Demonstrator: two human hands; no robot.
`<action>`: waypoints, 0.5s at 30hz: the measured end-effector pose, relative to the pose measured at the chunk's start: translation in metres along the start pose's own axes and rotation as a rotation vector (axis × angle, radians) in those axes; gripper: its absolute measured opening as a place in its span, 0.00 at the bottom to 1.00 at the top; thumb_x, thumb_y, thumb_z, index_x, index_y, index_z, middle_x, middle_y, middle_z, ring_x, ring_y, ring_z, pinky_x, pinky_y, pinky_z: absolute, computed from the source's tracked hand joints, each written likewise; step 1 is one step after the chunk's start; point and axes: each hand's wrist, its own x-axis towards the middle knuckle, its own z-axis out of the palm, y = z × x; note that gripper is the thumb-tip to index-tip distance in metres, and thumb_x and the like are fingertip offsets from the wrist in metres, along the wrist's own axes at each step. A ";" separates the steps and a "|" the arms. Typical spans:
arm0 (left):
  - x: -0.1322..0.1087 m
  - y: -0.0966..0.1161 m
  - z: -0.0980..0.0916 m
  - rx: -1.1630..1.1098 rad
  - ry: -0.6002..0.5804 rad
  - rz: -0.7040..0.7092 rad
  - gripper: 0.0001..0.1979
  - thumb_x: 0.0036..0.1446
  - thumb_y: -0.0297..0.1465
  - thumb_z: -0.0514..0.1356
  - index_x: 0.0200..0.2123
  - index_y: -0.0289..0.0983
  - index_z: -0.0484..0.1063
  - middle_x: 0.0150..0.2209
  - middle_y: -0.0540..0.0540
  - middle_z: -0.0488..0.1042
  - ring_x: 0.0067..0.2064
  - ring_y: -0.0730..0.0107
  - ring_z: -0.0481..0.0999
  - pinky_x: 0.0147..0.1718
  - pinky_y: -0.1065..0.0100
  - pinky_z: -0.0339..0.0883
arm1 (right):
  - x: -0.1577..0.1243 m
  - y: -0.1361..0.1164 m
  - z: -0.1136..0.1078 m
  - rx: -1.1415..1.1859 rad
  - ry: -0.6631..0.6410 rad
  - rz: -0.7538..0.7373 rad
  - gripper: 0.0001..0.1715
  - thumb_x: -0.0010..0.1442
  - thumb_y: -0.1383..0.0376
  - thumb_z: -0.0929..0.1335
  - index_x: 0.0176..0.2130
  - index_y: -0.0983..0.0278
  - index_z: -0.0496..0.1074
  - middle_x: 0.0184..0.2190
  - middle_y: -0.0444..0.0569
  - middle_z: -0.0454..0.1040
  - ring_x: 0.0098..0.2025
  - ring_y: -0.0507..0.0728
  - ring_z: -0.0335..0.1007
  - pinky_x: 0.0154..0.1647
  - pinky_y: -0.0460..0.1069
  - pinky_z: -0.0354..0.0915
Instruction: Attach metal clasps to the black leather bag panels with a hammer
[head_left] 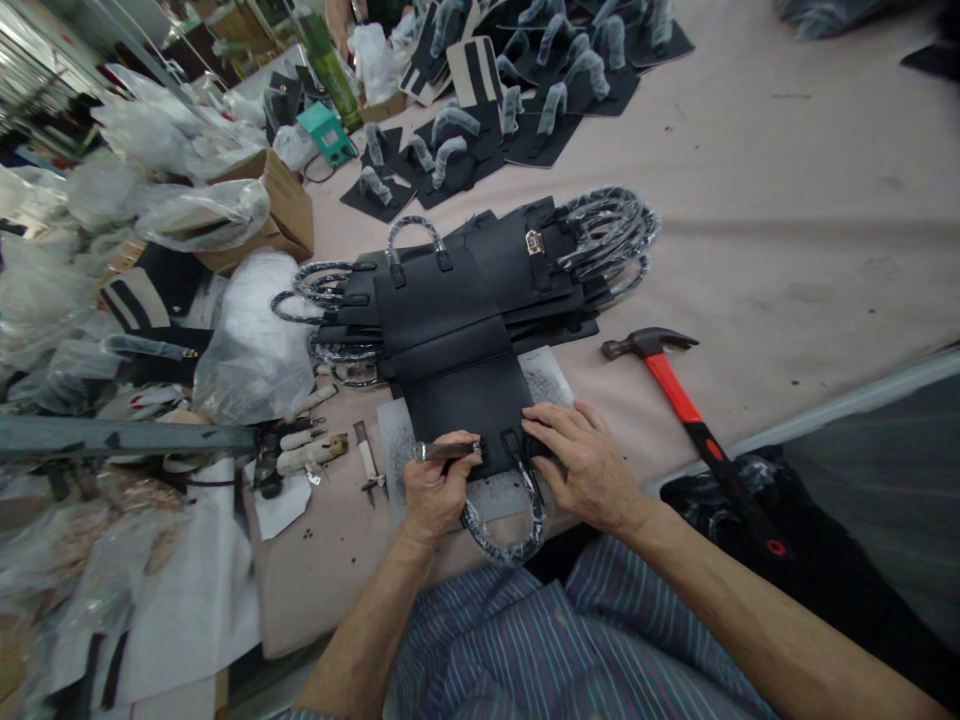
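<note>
A black handbag panel [465, 385] lies unfolded in front of me, its near end on a speckled pale board [551, 375]. From that near end a plastic-wrapped handle [504, 550] loops toward my body. My left hand [436, 485] is closed around a slim metal punch-like tool [442, 452], its tip beside the panel's left near corner. My right hand [581, 460] grips the panel's right edge near the handle's base, fingertips on top; the thumb is partly hidden. Behind lies a pile of similar black panels [525, 250] with wrapped handles, one carrying a gold clasp [534, 242].
A claw hammer [671, 385] with a red and black grip lies to the right. Small hand tools [367, 460] lie left of the board. More panels [465, 150] spread at the back, near a green box [326, 135]. Plastic bags [259, 340] and a carton [289, 205] crowd the left.
</note>
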 end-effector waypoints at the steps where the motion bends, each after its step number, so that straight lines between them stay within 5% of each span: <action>1: 0.001 0.000 0.000 0.019 -0.008 0.023 0.05 0.60 0.29 0.65 0.41 0.38 0.78 0.40 0.46 0.84 0.43 0.63 0.84 0.48 0.62 0.78 | 0.000 0.000 0.000 0.001 0.001 0.002 0.24 0.62 0.69 0.65 0.58 0.62 0.70 0.61 0.54 0.70 0.64 0.65 0.62 0.69 0.65 0.48; 15: 0.003 0.007 0.009 0.204 -0.033 0.153 0.06 0.62 0.29 0.62 0.42 0.37 0.77 0.38 0.45 0.83 0.37 0.66 0.83 0.39 0.68 0.76 | -0.001 0.002 0.000 0.049 0.008 -0.040 0.25 0.62 0.69 0.65 0.58 0.62 0.69 0.62 0.55 0.69 0.64 0.65 0.61 0.68 0.68 0.49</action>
